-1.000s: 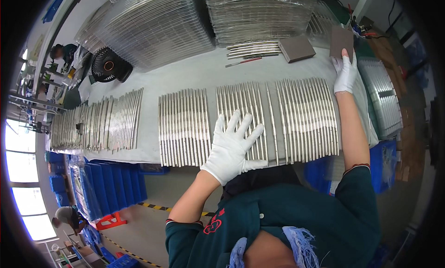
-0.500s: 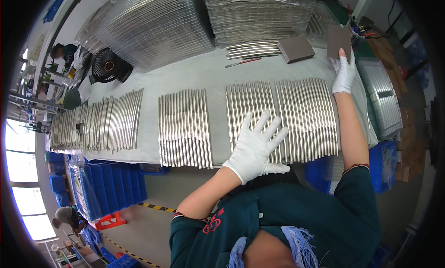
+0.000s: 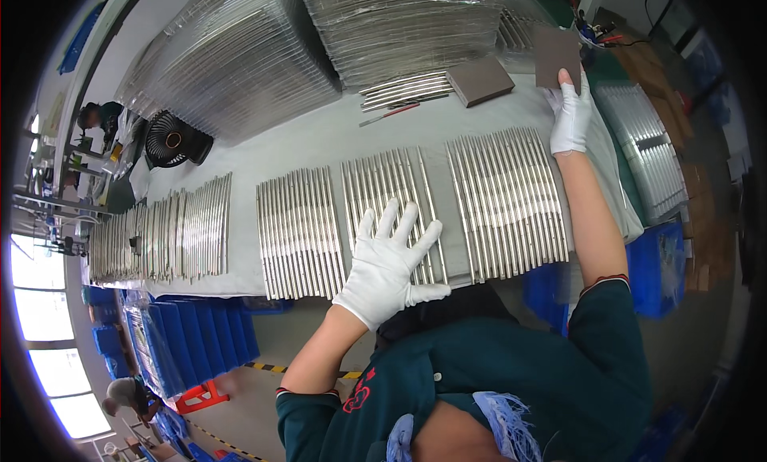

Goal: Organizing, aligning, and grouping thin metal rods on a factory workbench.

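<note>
In a white glove, my left hand (image 3: 390, 262) lies flat with fingers spread on a group of shiny metal rods (image 3: 375, 174). At that group's right side, one rod sits slightly apart from the others. My right hand (image 3: 570, 115), also gloved, grips a flat grey-brown rectangular pad (image 3: 557, 55) with the thumb on its face, above the table's far right. Between my hands, another group of metal rods (image 3: 510, 202) lies side by side on the cloth. A third rod group (image 3: 300, 230) is left of my left hand.
More rods (image 3: 188, 230) lie at the table's left end, near a black fan (image 3: 172, 138). Clear plastic trays (image 3: 407, 31) are stacked at the back. A grey-brown block (image 3: 481, 82), a thin red-handled tool (image 3: 389, 115) and several rods lie before them. Blue bins (image 3: 200, 330) stand below.
My left hand has slid left with the rods under it, widening the gap to the right-hand group and narrowing the one on the left. My right hand still holds the pad.
</note>
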Tool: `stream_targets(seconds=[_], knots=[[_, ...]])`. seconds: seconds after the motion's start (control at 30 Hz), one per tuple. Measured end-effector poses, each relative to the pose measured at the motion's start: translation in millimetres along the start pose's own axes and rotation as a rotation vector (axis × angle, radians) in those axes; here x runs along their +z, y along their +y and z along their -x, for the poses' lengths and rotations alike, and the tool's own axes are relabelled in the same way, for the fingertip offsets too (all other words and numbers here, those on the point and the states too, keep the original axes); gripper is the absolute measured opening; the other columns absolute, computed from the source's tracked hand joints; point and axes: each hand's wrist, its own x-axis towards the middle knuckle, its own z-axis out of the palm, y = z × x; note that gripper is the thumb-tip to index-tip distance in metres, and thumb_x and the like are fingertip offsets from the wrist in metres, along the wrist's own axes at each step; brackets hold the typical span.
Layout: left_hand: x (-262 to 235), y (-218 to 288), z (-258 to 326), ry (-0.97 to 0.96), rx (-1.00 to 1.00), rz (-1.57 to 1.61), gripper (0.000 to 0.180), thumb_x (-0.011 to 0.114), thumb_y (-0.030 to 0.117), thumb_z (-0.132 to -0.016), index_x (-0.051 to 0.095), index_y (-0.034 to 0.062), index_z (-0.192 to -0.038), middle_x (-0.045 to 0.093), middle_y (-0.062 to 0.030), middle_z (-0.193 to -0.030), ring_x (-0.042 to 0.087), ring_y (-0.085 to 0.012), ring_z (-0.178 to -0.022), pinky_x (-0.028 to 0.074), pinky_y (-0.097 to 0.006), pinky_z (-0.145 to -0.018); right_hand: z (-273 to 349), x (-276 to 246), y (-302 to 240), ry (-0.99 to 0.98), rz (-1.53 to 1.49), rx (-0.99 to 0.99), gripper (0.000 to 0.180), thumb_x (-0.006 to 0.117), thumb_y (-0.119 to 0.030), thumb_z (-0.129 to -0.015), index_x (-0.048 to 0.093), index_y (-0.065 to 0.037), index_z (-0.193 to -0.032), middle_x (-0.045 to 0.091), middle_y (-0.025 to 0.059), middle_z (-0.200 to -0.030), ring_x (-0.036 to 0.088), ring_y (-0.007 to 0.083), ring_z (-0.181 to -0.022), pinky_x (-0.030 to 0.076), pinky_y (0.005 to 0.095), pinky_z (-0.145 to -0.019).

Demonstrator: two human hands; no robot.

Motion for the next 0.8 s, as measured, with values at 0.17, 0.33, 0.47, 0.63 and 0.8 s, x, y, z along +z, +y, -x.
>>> stream_targets(seconds=[0.17,0.33,0.47,0.63,0.8], knots=[[6,26,-49,0.019,0.209,0.031,0.099,0.050,0.081,-0.076,0.043,0.0116,-0.147,0.039,-0.0264,-0.149,0.029,-0.0430,-0.143,0.014,-0.059,-0.116,3,5,-1,0.010,-0.004,0.014,0.069,0.071,-0.029,-0.091,0.042,0.003,-0.145,0.052,0.0112,-0.139,0.052,0.0154,-0.122,0.040,0.0275,-0.104],[17,57,-103,0.070,0.409,0.113,0.098,0.051,0.079,-0.077,0.042,0.0120,-0.148,0.039,-0.0241,-0.150,0.030,-0.0427,-0.143,0.015,-0.059,-0.116,7,12,-17,0.053,-0.125,0.100,0.067,0.072,-0.027,-0.091,0.042,-0.002,-0.145,0.055,0.0099,-0.134,0.055,0.0183,-0.119,0.045,0.0323,-0.101],[27,60,-112,0.061,0.387,0.067,0.096,0.050,0.079,-0.078,0.043,0.0125,-0.147,0.039,-0.0227,-0.150,0.029,-0.0420,-0.144,0.013,-0.062,-0.116,-6,-4,-18,0.083,-0.302,0.174,0.059,0.070,-0.026,-0.092,0.045,-0.006,-0.141,0.057,0.0085,-0.128,0.058,0.0218,-0.115,0.050,0.0372,-0.098],[20,48,-95,-0.002,0.343,0.010,0.096,0.050,0.080,-0.077,0.044,0.0134,-0.146,0.039,-0.0225,-0.150,0.029,-0.0421,-0.144,0.012,-0.064,-0.115,-8,-4,-26,0.113,-0.363,0.188,0.049,0.069,-0.024,-0.092,0.049,-0.007,-0.134,0.058,0.0080,-0.126,0.058,0.0217,-0.114,0.048,0.0372,-0.099],[11,35,-69,-0.062,0.259,-0.020,0.099,0.051,0.080,-0.076,0.043,0.0121,-0.147,0.038,-0.0236,-0.150,0.028,-0.0432,-0.143,0.014,-0.062,-0.115,-7,-5,-24,0.123,-0.389,0.176,0.045,0.069,-0.023,-0.093,0.051,-0.008,-0.131,0.060,0.0077,-0.124,0.058,0.0214,-0.114,0.046,0.0370,-0.100]])
